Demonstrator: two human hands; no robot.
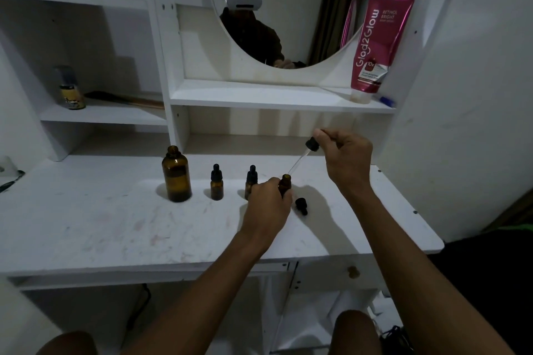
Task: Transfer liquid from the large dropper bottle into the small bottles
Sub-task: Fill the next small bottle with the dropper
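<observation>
The right hand (347, 157) pinches the black rubber bulb of a dropper (302, 157) between thumb and fingertips, the rest of the fingers curled in. The glass tube slants down and to the left from that grip, and its tip sits at the mouth of an open small bottle (285, 183); whether the tip is inside the neck or just above it cannot be told.

The left hand (268, 200) is closed around the lower part of that small bottle, holding it upright on the table (115, 225), with only the neck and shoulder showing above the fingers. Just to the right of this grip, a black cap (301, 205) lies on its side on the table, apart from the hand.

Directly left of the left hand, partly hidden behind the knuckles, stands a second small bottle (251, 180) with its black dropper cap on. Further left stands a third capped bottle (217, 183), clear of the others. Beyond it, farthest from both hands, the large brown bottle (176, 174) stands upright with its neck open and no cap on it.

On the shelf above the right hand, a pink tube (377, 46) leans against the edge of a round mirror (288, 3).
</observation>
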